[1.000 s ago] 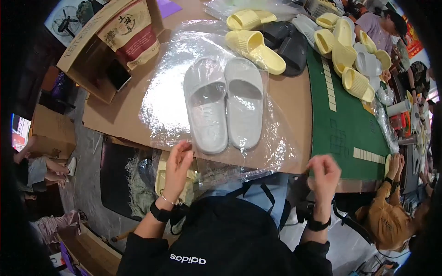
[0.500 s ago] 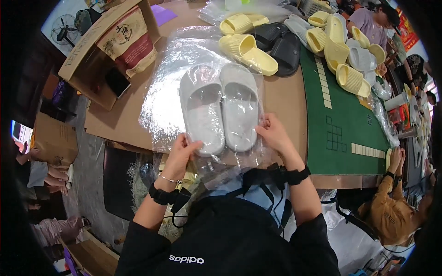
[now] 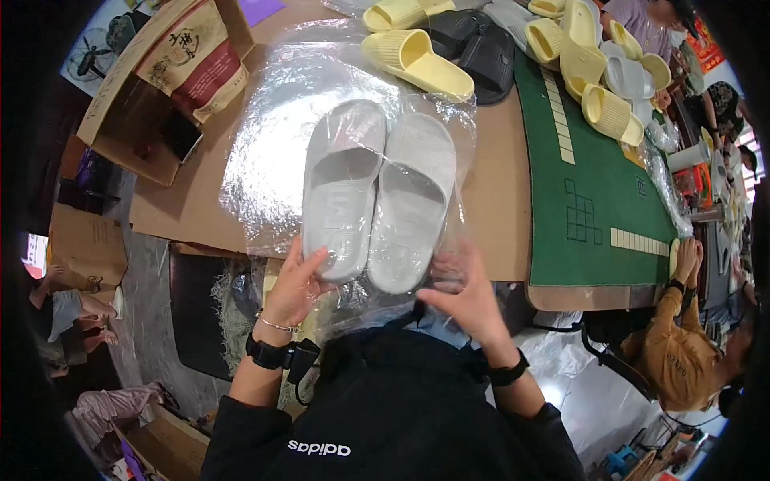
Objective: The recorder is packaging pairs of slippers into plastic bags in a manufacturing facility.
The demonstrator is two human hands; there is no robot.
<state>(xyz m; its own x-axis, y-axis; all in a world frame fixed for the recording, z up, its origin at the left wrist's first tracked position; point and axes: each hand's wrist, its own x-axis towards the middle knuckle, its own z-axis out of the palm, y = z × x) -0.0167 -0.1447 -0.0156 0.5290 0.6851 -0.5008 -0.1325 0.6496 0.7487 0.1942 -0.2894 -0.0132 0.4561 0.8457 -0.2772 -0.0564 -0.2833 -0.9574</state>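
Observation:
A pair of light grey slide sandals [image 3: 343, 210] lies side by side inside a clear plastic bag [image 3: 329, 309], toes pointing away from me. My left hand [image 3: 293, 280] grips the bagged left sandal near its heel, thumb on top and fingers partly hidden below. Beside the right sandal's heel, my right hand [image 3: 469, 295] is open, with thumb and fingers spread apart; its fingers are somewhat smeared by motion. Beneath the pair a larger shiny clear plastic sheet [image 3: 269, 152] covers part of the cardboard tabletop [image 3: 499, 200].
Yellow slides [image 3: 417, 64] and black slides [image 3: 487, 68] sit at the far side. A green mat [image 3: 593, 200] with more slides at its far end is on the right. An open cardboard box [image 3: 120, 120] stands left. A co-worker in a brown top [image 3: 682, 361] sits right.
My right hand has left the sandal's side, spreading its fingers lower down by the heel. The grey slides have come slightly nearer to me, the right one now tilted and lower than the left.

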